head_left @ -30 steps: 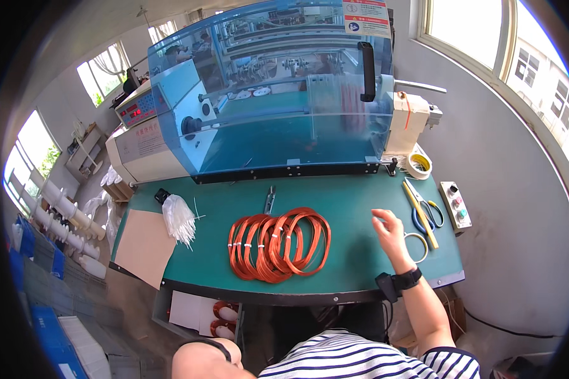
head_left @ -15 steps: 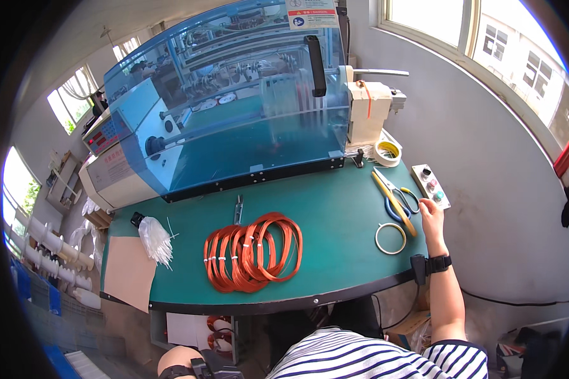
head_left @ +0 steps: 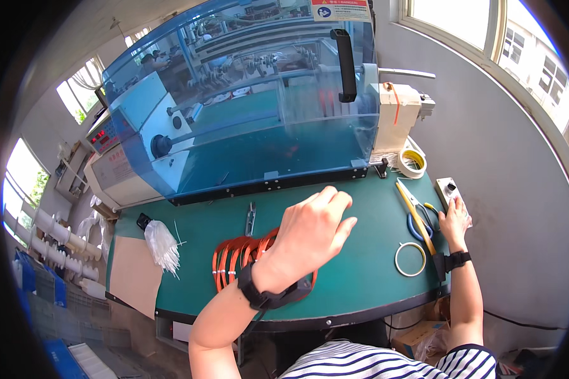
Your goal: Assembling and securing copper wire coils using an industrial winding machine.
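Observation:
My left hand [head_left: 315, 227] hangs above the bench, over the bundle of orange-red copper wire coils [head_left: 231, 262], hiding much of it. Its fingers curl loosely, the thumb stands apart, and nothing shows in it. At the bench's right edge, my right hand [head_left: 454, 222] rests on a small push-button control box [head_left: 447, 188] with fingers extended, covering its lower buttons. Left of this hand lie scissors [head_left: 418, 211] with blue and yellow handles and a long yellow strip [head_left: 417, 211]. Closer to me is a pale ring [head_left: 410, 259].
A winding machine with a blue transparent cover [head_left: 246, 126] fills the back of the green bench [head_left: 360, 278]. Tape rolls [head_left: 412, 164] stand by its right end. A small metal tool [head_left: 251, 219], a bag of white ties [head_left: 162, 246] and brown cardboard [head_left: 133, 271] lie leftward.
My left hand has risen from low beside the bench to over the coils. My right hand has moved farther onto the control box, over its buttons. The view has shifted slightly.

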A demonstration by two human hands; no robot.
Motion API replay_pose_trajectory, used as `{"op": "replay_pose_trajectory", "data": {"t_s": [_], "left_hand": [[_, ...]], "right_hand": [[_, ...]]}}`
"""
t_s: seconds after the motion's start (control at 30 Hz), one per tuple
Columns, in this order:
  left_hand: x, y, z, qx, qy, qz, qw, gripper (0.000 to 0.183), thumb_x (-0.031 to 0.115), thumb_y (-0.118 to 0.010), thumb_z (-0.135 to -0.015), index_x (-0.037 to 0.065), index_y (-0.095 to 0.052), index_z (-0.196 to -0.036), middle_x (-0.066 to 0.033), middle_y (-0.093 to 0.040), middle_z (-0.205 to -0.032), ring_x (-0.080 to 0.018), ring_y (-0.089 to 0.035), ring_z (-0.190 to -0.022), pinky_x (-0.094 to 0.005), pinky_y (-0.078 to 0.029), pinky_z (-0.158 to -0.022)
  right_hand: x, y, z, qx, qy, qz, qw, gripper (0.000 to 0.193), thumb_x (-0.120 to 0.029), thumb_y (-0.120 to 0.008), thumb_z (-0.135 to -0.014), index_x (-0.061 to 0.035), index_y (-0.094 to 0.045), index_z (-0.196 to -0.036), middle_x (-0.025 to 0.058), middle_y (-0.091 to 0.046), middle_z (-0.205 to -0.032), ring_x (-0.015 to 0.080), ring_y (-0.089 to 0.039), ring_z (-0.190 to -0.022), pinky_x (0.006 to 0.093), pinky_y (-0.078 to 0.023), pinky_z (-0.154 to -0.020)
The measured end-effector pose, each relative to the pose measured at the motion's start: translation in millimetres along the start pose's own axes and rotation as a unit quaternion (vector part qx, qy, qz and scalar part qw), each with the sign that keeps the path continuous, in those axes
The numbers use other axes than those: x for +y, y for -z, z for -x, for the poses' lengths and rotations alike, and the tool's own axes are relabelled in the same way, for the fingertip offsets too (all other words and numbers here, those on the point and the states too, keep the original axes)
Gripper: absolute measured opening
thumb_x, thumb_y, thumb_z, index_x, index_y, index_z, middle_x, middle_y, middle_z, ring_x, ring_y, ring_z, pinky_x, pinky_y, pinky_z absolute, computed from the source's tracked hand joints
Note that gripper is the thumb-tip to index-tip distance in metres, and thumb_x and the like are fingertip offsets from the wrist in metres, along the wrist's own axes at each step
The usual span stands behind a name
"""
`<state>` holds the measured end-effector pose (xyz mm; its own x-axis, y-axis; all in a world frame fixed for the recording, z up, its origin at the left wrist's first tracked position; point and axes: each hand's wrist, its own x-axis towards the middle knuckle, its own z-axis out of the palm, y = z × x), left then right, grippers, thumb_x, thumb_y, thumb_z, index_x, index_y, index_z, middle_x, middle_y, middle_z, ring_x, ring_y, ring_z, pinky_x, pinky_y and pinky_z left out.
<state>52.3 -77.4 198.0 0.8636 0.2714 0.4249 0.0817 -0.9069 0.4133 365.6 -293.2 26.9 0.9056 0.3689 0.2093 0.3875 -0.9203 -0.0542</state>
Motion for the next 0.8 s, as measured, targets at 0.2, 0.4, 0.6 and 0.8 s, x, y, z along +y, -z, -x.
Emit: {"op": "replay_pose_trajectory", "data": {"t_s": [0.2, 0.4, 0.6, 0.8], "left_hand": [[-35, -17, -89, 0.108, 0.036, 0.107, 0.988, 0.031, 0.011, -0.064, -0.081, 0.002, -0.054, -0.109, -0.0129, -0.056, -0.106, -0.0265, -0.059, -0.085, -0.0356, -0.048, -0.075], [-51, -13, -169, 0.265, 0.021, 0.280, 0.922, 0.052, 0.011, -0.060, -0.088, 0.000, -0.036, -0.133, -0.0153, -0.050, -0.123, -0.0214, -0.052, -0.110, -0.0336, -0.041, -0.093], [-43, 9, -203, 0.115, 0.109, 0.567, 0.808, 0.027, 0.010, -0.054, -0.092, 0.001, -0.049, -0.116, -0.0039, -0.054, -0.079, -0.0115, -0.054, -0.070, -0.0269, -0.046, -0.067], [-69, 34, -175, 0.164, 0.187, 0.557, 0.792, 0.015, 0.007, -0.051, -0.093, 0.003, -0.050, -0.107, -0.0027, -0.048, -0.074, -0.0125, -0.047, -0.062, -0.0284, -0.042, -0.060]], "right_hand": [[12, 0, 3, 0.038, 0.047, 0.004, 0.998, 0.046, -0.016, -0.063, -0.079, -0.0013, -0.052, -0.121, 0.0156, -0.041, -0.139, 0.0290, -0.036, -0.130, 0.0482, -0.031, -0.102], [19, 8, -10, -0.008, 0.031, -0.043, 0.999, 0.038, -0.012, -0.064, -0.079, 0.0003, -0.056, -0.114, 0.0172, -0.048, -0.132, 0.0306, -0.047, -0.121, 0.0439, -0.038, -0.097], [12, 37, -34, -0.075, 0.046, -0.051, 0.995, 0.035, -0.017, -0.066, -0.078, 0.0022, -0.058, -0.106, 0.0162, -0.054, -0.122, 0.0305, -0.054, -0.110, 0.0425, -0.042, -0.091], [-24, 49, -39, -0.073, 0.104, -0.055, 0.990, 0.018, -0.014, -0.068, -0.074, -0.0019, -0.065, -0.086, 0.0140, -0.058, -0.096, 0.0311, -0.052, -0.103, 0.0405, -0.046, -0.084]]}}
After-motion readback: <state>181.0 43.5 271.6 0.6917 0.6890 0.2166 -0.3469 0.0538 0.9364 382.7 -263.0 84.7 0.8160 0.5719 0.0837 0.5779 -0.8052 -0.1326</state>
